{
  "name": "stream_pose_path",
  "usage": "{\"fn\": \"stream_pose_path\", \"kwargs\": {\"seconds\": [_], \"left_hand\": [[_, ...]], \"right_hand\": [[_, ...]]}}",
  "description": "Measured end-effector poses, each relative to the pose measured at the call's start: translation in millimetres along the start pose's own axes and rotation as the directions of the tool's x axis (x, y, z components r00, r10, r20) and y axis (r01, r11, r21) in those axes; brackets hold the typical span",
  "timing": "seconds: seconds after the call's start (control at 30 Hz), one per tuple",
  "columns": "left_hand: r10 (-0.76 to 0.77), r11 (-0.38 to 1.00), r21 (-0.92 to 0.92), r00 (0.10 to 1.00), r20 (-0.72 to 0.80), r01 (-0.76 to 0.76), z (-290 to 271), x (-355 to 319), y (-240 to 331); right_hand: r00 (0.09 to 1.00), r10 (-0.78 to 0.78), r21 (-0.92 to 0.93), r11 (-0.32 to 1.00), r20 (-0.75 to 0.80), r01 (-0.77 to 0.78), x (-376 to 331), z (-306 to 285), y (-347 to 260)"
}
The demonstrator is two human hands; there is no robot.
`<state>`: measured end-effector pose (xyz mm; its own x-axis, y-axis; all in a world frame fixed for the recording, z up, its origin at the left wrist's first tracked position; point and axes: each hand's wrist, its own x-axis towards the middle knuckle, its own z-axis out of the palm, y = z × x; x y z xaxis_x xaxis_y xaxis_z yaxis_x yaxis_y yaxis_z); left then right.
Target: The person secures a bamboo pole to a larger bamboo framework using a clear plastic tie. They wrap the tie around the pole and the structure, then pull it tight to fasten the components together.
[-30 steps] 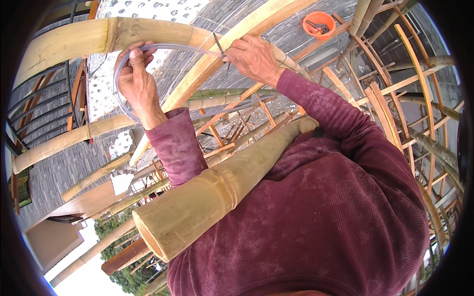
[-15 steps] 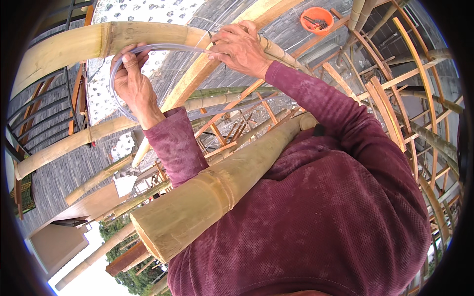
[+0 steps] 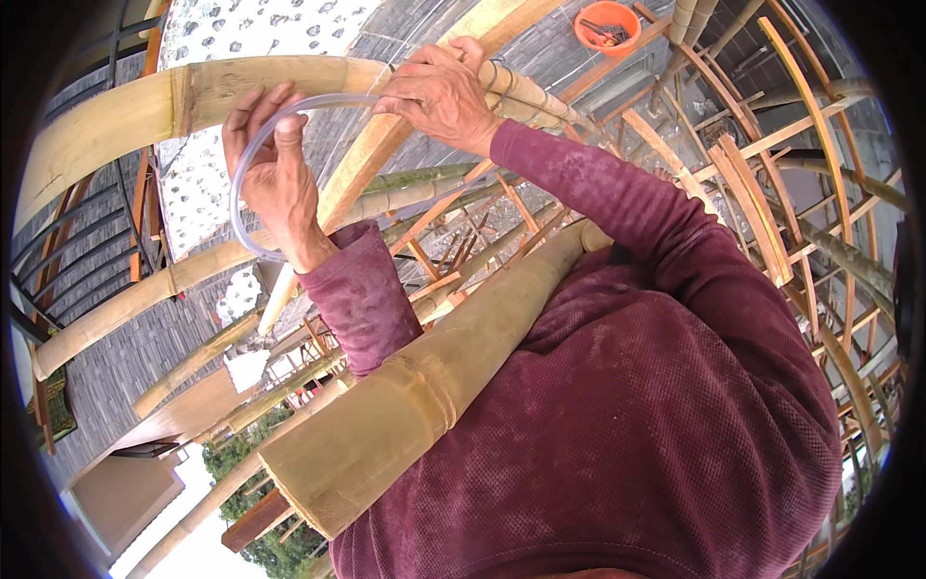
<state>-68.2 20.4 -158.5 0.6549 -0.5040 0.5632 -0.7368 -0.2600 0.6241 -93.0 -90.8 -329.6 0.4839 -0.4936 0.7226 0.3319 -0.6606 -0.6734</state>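
A clear, flexible plastic hose (image 3: 238, 196) curves in a loop between my hands. My right hand (image 3: 441, 96) pinches its upper end against the bamboo pole (image 3: 275, 85), close to where a sawn timber beam (image 3: 371, 154) crosses. My left hand (image 3: 275, 179) has its fingers spread and thumb raised. The hose runs across it between thumb and fingers, without a closed grip. Below the left wrist the hose passes behind the arm. A thick cut bamboo pole (image 3: 376, 425) lies diagonally in front of my chest.
An orange bucket (image 3: 608, 27) with tools in it stands at the far right. Timber strips and bamboo poles form a lattice (image 3: 762, 207) on the right. Black metal railings (image 3: 72, 241) are at the left, beside grey tiled flooring (image 3: 125, 357) and a white spotted surface (image 3: 260, 29).
My left hand has loosened from the hose, its fingers and thumb spreading apart. My right hand, still pinching the hose end, has shifted slightly left and down in view.
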Motion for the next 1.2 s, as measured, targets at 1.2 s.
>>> {"fn": "stream_pose_path", "kwargs": {"seconds": [1.2], "left_hand": [[-0.005,0.853,-0.522,0.999,-0.033,-0.013,-43.2,9.2,-35.2]], "right_hand": [[0.999,-0.035,0.117,0.993,0.030,0.032,2.1,-23.4,0.1]]}}
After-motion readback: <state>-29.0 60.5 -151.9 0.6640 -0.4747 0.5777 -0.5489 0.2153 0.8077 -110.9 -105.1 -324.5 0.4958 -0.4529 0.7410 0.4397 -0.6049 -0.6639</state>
